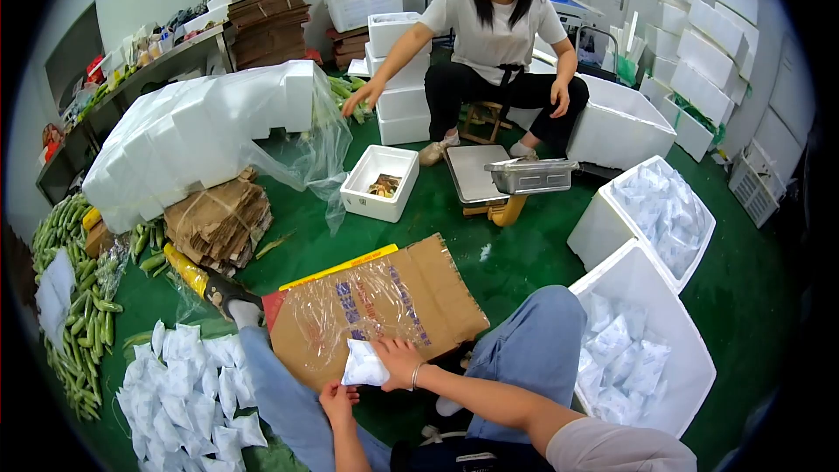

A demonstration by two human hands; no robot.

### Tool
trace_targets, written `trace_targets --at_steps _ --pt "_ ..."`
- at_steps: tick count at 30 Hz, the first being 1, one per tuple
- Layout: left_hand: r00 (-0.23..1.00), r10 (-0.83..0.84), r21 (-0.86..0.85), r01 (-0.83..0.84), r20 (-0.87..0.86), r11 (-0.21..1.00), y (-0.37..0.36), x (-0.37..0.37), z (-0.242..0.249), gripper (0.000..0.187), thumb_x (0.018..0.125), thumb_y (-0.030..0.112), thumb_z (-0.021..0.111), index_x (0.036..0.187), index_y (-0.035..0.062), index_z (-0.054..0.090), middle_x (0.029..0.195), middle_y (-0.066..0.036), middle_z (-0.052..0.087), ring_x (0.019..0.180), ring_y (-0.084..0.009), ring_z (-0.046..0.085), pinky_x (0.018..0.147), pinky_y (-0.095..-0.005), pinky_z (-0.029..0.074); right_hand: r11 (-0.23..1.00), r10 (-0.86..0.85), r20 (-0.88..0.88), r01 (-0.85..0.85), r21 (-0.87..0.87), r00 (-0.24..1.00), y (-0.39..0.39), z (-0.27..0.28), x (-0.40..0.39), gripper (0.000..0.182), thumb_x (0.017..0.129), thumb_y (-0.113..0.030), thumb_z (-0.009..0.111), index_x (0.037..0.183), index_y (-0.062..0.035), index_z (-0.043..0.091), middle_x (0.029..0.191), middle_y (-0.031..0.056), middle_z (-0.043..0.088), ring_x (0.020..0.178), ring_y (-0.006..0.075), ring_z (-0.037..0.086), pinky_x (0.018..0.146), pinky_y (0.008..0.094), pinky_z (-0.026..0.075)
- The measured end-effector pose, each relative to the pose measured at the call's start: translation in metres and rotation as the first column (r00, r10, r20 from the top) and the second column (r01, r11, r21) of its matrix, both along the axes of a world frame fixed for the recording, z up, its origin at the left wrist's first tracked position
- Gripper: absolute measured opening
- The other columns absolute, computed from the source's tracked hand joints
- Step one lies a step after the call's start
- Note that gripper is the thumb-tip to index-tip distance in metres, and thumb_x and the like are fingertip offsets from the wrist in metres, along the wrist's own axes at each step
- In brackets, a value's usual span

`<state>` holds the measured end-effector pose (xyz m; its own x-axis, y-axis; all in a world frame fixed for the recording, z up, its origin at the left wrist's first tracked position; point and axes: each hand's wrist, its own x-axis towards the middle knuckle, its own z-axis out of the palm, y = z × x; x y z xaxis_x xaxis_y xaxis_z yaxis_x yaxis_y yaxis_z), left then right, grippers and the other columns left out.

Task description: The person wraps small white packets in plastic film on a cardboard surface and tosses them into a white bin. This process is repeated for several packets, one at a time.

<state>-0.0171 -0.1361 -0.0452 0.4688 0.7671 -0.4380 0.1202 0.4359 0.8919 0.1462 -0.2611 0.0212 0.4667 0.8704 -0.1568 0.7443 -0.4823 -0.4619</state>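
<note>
A small white packet (364, 364), plump like an ice pack, lies in my right hand (399, 362), whose fingers close on its right side. My left hand (339, 402) is just below the packet's lower left corner with fingers curled; whatever they may hold is hidden. Under both hands is a flattened cardboard box (376, 306) with printing and shiny clear film on it. Many similar white packets (188, 393) are piled on the floor to my left. More packets (622, 354) fill a white foam box (690, 385) by my right knee.
A second foam box (603, 232) of packets stands behind the first. Opposite me sits a person (498, 26) near a scale (476, 177) with a metal tray (530, 177). A small foam box (380, 183), green vegetables (83, 323) and stacked cardboard (218, 220) are on the floor.
</note>
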Motion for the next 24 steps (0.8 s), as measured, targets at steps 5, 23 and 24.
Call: trace_targets --at_steps 5,23,24 --pt "1.0 0.028 -0.029 -0.028 0.0 0.999 0.002 0.003 0.0 0.005 0.089 0.004 0.055 0.091 -0.0005 0.056 0.07 -0.011 0.063 0.051 -0.016 0.059 0.044 -0.0261 0.047 1.0 0.018 0.008 -0.018 -0.001 1.0 0.001 0.0 0.001 0.107 0.055 -0.035 0.083 0.142 -0.0059 0.028 0.138 0.0163 0.038 0.127 0.0357 0.037 0.105 0.0465 0.03" --pt "1.0 -0.011 -0.007 0.011 -0.001 1.0 -0.001 0.001 0.003 0.009 0.087 0.003 0.05 0.094 0.0002 0.056 0.072 -0.011 0.064 0.054 -0.0164 0.06 0.046 -0.0262 0.047 1.0 0.015 0.034 -0.015 0.007 0.999 0.0 -0.009 0.001 0.109 0.054 -0.041 0.082 0.143 -0.0072 0.028 0.14 0.0148 0.039 0.126 0.0359 0.038 0.105 0.0453 0.029" --pt "1.0 -0.011 -0.011 0.011 -0.007 1.0 0.0 0.001 0.002 0.009 0.087 0.003 0.05 0.093 0.0003 0.056 0.072 -0.01 0.064 0.054 -0.0163 0.06 0.046 -0.0262 0.047 1.0 0.016 0.032 -0.016 0.004 0.999 0.0 -0.01 0.001 0.109 0.054 -0.041 0.082 0.143 -0.0072 0.028 0.14 0.0148 0.039 0.126 0.0359 0.038 0.105 0.0453 0.029"
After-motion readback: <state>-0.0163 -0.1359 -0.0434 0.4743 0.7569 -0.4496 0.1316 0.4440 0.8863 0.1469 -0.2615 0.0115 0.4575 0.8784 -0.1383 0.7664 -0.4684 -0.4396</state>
